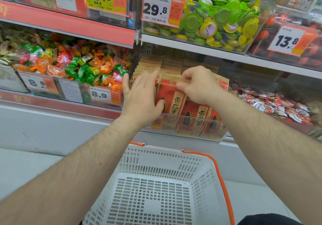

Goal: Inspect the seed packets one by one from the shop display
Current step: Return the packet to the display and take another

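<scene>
Head view: both forearms reaching fwd into a clear display bin on the lower shelf, packed w/ rows of red-and-kraft seed packets. Front packets standing upright, printed faces showing a dark seed graphic; more kraft tops stacked in rows behind.

Left hand lying flat against the left side of the front packet, fingers straight and spread, pointing up over the kraft tops, thumb tip touching the packet's red face. Not curling round anything.

Right hand pinching the top kraft edge of that same front packet, fingers bent over the edge, thumb pointing left along it. Packet sitting in the bin's front row, slightly tilted, top above the bin's front wall.

Surroundings: bin of mixed wrapped candies to the left, price tag reading 8.9 on its front. Bin of green/yellow jelly cups on the shelf above, tag 29.8. Red-white wrapped sweets to the right. White slotted shopping basket w/ orange handle sitting below the arms, nothing showing inside.
</scene>
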